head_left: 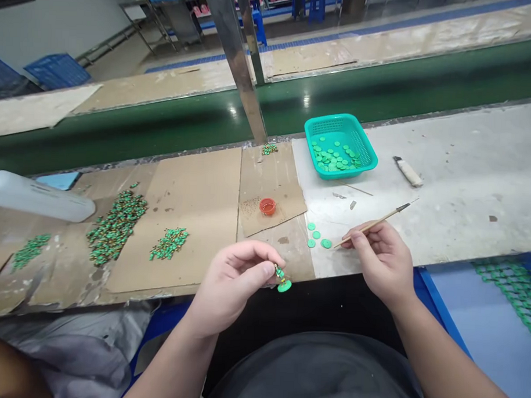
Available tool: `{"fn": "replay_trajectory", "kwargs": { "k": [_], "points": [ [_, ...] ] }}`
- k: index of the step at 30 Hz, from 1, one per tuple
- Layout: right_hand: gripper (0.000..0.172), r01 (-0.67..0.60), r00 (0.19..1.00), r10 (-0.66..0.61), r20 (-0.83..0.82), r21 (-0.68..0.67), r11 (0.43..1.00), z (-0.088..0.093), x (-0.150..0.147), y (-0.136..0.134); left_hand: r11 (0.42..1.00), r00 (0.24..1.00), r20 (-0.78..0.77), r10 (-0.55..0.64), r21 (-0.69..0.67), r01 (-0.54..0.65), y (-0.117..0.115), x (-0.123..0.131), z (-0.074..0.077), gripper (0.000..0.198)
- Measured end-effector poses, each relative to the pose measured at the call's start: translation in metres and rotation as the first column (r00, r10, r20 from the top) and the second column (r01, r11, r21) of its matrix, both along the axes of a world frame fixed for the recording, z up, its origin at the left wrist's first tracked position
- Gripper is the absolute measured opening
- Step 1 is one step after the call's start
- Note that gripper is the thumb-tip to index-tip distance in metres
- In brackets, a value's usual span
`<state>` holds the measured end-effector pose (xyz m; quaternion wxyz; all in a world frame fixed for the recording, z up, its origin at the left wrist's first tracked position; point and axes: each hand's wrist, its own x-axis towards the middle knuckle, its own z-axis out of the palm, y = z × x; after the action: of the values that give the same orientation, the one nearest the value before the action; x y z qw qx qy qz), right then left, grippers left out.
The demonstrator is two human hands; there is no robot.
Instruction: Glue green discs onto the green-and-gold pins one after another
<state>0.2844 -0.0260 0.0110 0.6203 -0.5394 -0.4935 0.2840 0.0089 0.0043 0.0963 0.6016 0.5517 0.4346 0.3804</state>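
Note:
My left hand [232, 279] pinches a small green figure on a round green base [282, 280] between thumb and fingers, just off the near table edge. My right hand [382, 258] grips a thin wooden brush [375, 224], whose dark tip points up and to the right. A few loose green discs [317, 238] lie on the table between the hands, close to the brush's lower end. A small orange pot [267, 206] sits on cardboard beyond the left hand. A teal basket [340, 146] holding several green discs stands farther back.
Cardboard sheets [196, 196] cover the left table, with piles of painted green pieces [115, 224] [169, 243] [29, 250]. A white container [34, 198] lies at the left. A knife with a wrapped handle [408, 170] lies at the right. A metal post [239, 64] rises behind, before a green conveyor [382, 87].

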Motion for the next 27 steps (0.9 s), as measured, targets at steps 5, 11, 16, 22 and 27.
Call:
{"fn": "replay_trajectory", "kwargs": {
  "k": [5, 11, 16, 22, 27],
  "points": [
    [0.020, -0.026, 1.000, 0.025, -0.016, -0.040, 0.999, 0.003, 0.002, -0.002, 0.999, 1.000, -0.006, -0.029, -0.034, 0.029, 0.004, 0.008, 0.005, 0.052],
    [0.025, -0.054, 0.997, 0.050, -0.058, -0.061, 0.997, 0.002, 0.000, 0.000, 0.999, 0.992, -0.120, -0.033, 0.012, 0.035, 0.010, 0.012, 0.004, 0.049],
    [0.029, 0.053, 0.997, -0.053, -0.049, 0.005, 0.999, 0.004, 0.002, -0.007, 0.969, 0.964, -0.262, -0.045, 0.224, 0.106, 0.031, 0.041, -0.005, 0.023],
    [0.024, 0.193, 0.980, -0.191, -0.045, 0.044, 0.980, 0.009, 0.031, -0.038, 0.829, 0.897, -0.426, -0.116, 0.456, 0.323, 0.082, 0.160, -0.031, 0.016],
    [0.022, 0.249, 0.968, -0.248, -0.044, 0.032, 0.968, 0.014, 0.054, -0.054, 0.739, 0.818, -0.565, -0.104, 0.506, 0.444, 0.114, 0.234, -0.049, 0.025]
  ]
}}
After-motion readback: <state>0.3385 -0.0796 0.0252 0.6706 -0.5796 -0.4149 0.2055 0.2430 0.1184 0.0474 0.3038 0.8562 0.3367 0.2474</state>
